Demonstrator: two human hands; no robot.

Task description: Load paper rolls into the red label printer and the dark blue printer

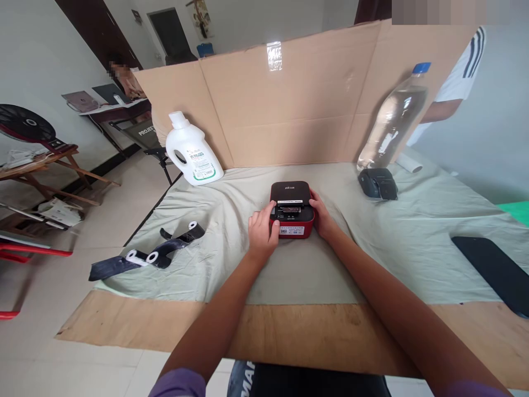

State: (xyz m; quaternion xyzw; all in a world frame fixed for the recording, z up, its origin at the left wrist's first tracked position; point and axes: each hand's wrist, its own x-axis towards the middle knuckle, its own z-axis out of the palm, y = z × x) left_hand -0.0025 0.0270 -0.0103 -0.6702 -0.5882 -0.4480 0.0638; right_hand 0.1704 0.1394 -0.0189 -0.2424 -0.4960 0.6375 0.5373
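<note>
A small black and red box that looks like a label printer (pixel 291 193) sits on the cloth in front of me. It has a black lid, a slot across the middle and a white label on its red front. My left hand (pixel 263 229) holds its left side, fingertips on the top edge and thumb at the front left corner. Around the right side my right hand (pixel 321 216) is closed, its fingers partly hidden by the box. To the left lie several black rolls (pixel 159 258) with white cores and loose black strips.
A white detergent bottle (pixel 194 151) and a tall clear bottle (pixel 394 118) with a blue cap stand against a cardboard screen (pixel 285 110). A dark rounded device (pixel 378 184) is by the clear bottle. A dark phone-like slab (pixel 494 270) lies right. Someone's sleeve (pixel 469 69) shows behind.
</note>
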